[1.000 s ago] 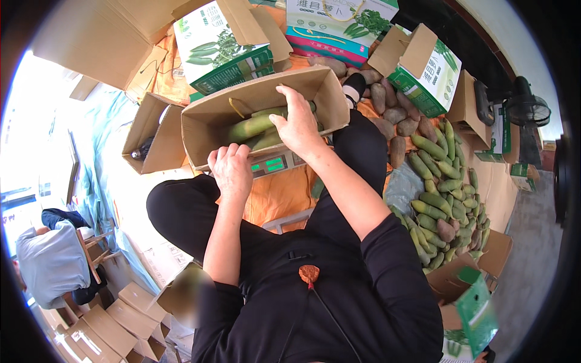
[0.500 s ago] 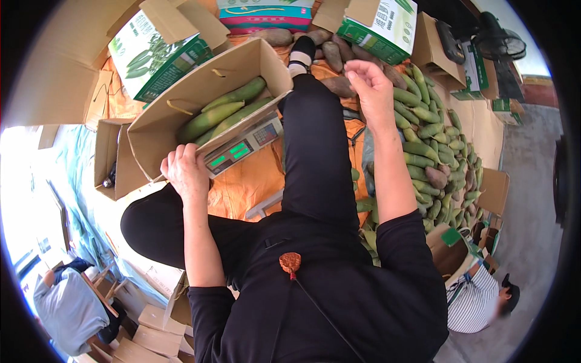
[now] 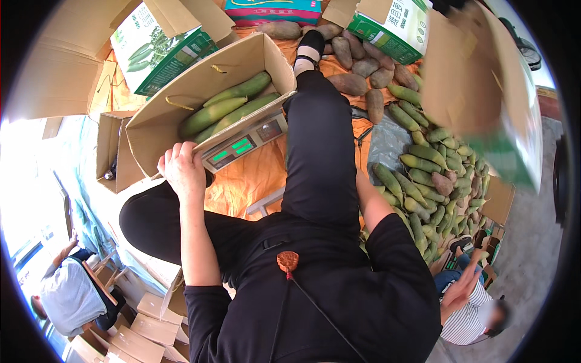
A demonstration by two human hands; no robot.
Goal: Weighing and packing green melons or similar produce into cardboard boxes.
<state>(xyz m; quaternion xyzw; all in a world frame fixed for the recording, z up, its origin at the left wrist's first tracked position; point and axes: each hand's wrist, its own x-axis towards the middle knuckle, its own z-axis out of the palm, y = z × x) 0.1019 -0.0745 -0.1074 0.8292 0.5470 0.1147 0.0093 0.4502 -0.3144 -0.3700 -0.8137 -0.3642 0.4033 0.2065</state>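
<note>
My left hand is closed over the near rim of an open cardboard box. Several long green radishes lie inside it. The box rests on a digital scale with lit green displays, which juts out along its right side. My right forearm reaches forward beside my raised right knee. The leg hides my right hand, so its fingers and anything in them cannot be seen. A pile of green radishes spreads to the right of that arm. Beyond my foot lie several brownish roots.
A motion-blurred open carton is above the pile at upper right. Printed green-and-white cartons stand at the back. An orange sheet covers the floor. One person is at lower left, another in stripes at lower right.
My right hand has dropped from above the brownish roots to behind my leg. A blurred carton has come in at upper right. My left hand stays on the box rim.
</note>
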